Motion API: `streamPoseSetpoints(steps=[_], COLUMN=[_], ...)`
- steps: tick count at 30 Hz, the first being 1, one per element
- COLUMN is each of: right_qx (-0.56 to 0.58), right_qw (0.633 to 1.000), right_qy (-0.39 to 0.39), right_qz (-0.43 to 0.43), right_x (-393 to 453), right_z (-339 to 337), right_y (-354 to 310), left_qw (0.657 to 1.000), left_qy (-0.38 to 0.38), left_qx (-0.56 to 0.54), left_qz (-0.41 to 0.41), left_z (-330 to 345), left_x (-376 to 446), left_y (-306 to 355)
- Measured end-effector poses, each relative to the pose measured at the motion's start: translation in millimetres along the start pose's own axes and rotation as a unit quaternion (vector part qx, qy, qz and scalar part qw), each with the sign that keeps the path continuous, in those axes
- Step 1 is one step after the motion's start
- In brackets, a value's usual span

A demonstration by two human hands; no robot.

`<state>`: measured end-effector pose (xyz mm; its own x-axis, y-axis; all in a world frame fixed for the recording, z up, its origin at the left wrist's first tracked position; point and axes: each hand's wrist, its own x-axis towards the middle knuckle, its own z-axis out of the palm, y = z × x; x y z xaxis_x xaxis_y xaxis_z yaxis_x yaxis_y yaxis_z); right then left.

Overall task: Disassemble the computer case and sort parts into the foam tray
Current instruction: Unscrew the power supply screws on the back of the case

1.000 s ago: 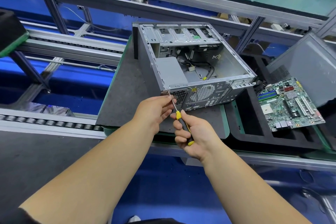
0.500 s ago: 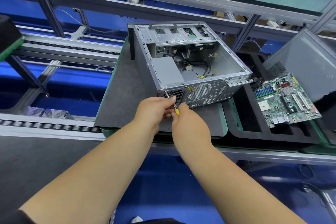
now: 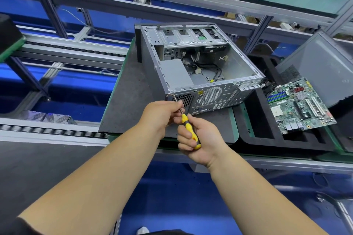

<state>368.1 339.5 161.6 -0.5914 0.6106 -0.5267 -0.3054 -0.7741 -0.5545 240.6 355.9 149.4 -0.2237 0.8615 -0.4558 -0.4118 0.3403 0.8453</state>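
Gripping the screwdriver [image 3: 190, 129] by its yellow-and-black handle, the right hand [image 3: 200, 139] has its fingers curled round the grip, with the thumb up near the collar. The metal shaft runs up and to the left, and its tip meets a screw [image 3: 174, 96] at the top left corner of the case's rear panel. The left hand [image 3: 162, 114] sits just beside the right, fingertips [image 3: 179, 105] pinched round the shaft close to the panel — whether they touch the panel itself I cannot tell.

The case [image 3: 200, 70] lies on its side on a dark mat [image 3: 124, 101], its open side up. Inside are a grey power supply [image 3: 175, 74] against the near left wall, loose cables [image 3: 208, 68] on the floor, and drive bays [image 3: 191, 36] along the far end. The rear panel, with its round fan grille [image 3: 210, 95], faces the person.

To the right of the mat sits the black foam tray [image 3: 267, 141], its near left compartments bare. A green motherboard [image 3: 298, 105] rests tilted across the tray, its far edge toward a grey side panel [image 3: 321, 66] that leans at the tray's far right. Both forearms reach in from the bottom of the view — the mat and tray stand on a green-edged bench [image 3: 236, 118] above a blue floor [image 3: 172, 196].
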Motion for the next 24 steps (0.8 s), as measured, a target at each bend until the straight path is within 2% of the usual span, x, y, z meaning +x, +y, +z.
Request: streamPoseSetpoints(steps=[2, 4, 7, 9, 12, 13, 15, 16, 19, 20, 21, 22, 24], right_qx=[-0.067, -0.194, -0.4, -0.546, -0.735, -0.768, -0.809, -0.819, -0.823, -0.818, -0.801, -0.759, -0.562], right_qw=[0.996, 0.972, 0.886, 0.795, 0.604, 0.553, 0.483, 0.467, 0.464, 0.48, 0.517, 0.589, 0.802], right_qy=[0.049, 0.125, 0.229, 0.246, 0.271, 0.284, 0.301, 0.304, 0.3, 0.288, 0.267, 0.241, 0.178], right_qz=[-0.024, -0.049, -0.051, -0.091, -0.146, -0.153, -0.147, -0.137, -0.128, -0.135, -0.137, -0.137, -0.101], right_x=[-1, -1, -1, -3, -5, -4, 0, 2, 6, 6, 5, 4, 1], right_z=[2, 7, 15, 17, 18, 19, 21, 23, 22, 21, 19, 16, 9], right_y=[0, -2, -5, -6, -1, 1, 5, 6, 7, 5, 2, -2, -7], left_qw=[1.0, 1.0, 1.0, 1.0, 1.0, 1.0, 1.0, 1.0, 1.0, 1.0, 1.0, 1.0, 1.0], left_qy=[-0.002, -0.003, -0.003, -0.004, -0.007, -0.007, -0.004, -0.001, 0.008, 0.009, 0.01, 0.009, 0.006], left_qx=[0.007, 0.009, -0.003, -0.01, -0.011, -0.008, 0.004, 0.008, 0.004, 0.006, 0.009, 0.013, 0.008], left_qz=[0.0, 0.0, -0.004, -0.003, -0.001, -0.002, -0.004, -0.005, 0.002, 0.006, 0.01, 0.012, 0.003], left_z=[-1, 0, 1, 1, 2, 2, 4, 4, 5, 5, 4, 4, 4], left_x=[-1, -1, -2, -2, -2, -2, -2, -2, 0, 0, 1, 2, 3], left_y=[0, -1, -1, 0, 2, 3, 3, 3, 2, 3, 3, 4, 4])
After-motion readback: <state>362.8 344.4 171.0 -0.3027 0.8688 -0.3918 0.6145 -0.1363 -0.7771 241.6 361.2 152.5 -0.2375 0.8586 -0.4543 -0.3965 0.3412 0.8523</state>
